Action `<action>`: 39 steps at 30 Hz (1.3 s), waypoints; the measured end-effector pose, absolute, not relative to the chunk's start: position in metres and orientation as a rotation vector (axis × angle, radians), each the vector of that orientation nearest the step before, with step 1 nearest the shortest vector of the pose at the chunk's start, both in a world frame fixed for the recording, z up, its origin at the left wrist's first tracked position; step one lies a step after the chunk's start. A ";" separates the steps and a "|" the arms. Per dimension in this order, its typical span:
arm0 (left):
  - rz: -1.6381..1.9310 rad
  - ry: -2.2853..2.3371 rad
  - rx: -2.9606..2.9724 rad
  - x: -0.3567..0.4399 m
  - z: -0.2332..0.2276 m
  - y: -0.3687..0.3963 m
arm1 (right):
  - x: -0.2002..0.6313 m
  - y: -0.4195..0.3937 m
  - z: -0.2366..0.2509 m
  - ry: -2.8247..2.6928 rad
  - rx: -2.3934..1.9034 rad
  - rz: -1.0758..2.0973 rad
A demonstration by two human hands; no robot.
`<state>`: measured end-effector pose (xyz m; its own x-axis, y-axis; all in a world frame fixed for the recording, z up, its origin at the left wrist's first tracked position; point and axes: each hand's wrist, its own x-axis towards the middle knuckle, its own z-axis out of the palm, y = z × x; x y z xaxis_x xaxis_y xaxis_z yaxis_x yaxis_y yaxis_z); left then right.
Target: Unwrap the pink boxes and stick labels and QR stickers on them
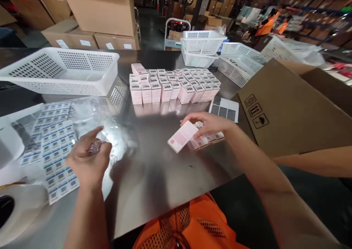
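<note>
- The right hand (211, 124) lies curled over a small pink carton (183, 136), lifting its near end off the steel table (154, 175); a few more flat pink cartons (207, 140) lie just under and beside the palm. The grip looks light — the carton could slide from the fingers and skid along the slick metal.
- The left hand (89, 161) pinches a crumpled bit of clear film (95, 147) above the label sheet (53, 150). Static or a careless drag could pull the loose plastic bag (110, 121) across the sheet and lift a sticker.
- The upright pink boxes (173, 84) stand packed in rows behind, apart from both hands; a knock from a sleeve would likely topple the front row.
- The white basket (59, 71) sits at the left rear, near the bag — a shove could push it further.
</note>
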<state>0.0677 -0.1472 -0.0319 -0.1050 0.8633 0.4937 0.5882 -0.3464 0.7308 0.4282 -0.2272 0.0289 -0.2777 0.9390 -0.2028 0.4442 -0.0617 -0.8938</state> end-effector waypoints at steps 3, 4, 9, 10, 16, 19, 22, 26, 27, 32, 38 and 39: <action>1.077 1.725 1.917 0.077 -0.039 -0.150 | 0.446 -0.194 0.031 -2.332 -1.458 1.472; 1.021 1.740 1.948 0.081 -0.041 -0.151 | 0.446 -0.184 0.028 -2.432 -1.478 1.467; 0.502 1.762 2.186 0.095 -0.041 -0.148 | 0.432 -0.165 0.003 -2.469 -1.647 1.266; 0.339 1.752 2.216 0.097 -0.039 -0.147 | 0.430 -0.166 -0.002 -2.469 -1.663 1.239; -0.132 1.671 2.350 0.110 -0.044 -0.149 | 0.436 -0.169 -0.012 -2.522 -1.604 1.260; 0.120 1.712 2.592 0.108 -0.058 -0.149 | 0.430 -0.174 -0.006 -2.496 -1.678 1.156; 0.376 1.579 2.700 0.105 -0.072 -0.145 | 0.410 -0.193 0.000 -2.487 -1.890 0.930; 0.371 1.386 2.505 0.103 -0.080 -0.138 | 0.395 -0.221 0.000 -2.600 -2.072 0.754; 0.385 1.409 2.469 0.103 -0.080 -0.137 | 0.396 -0.225 0.000 -2.632 -2.046 0.762; 0.485 1.414 2.365 0.108 -0.075 -0.139 | 0.410 -0.216 0.010 -2.673 -1.972 0.911; 0.518 1.380 2.333 0.119 -0.075 -0.142 | 0.366 -0.132 0.037 -2.112 -1.968 0.213; 0.538 1.374 2.327 0.120 -0.075 -0.142 | 0.355 -0.111 0.041 -2.000 -2.018 0.140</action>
<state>0.1196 -0.1422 -0.0747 0.4477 0.8847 0.1299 0.7377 -0.4475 0.5055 0.3553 -0.1109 0.0412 0.0281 0.9902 0.1368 0.9614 0.0107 -0.2751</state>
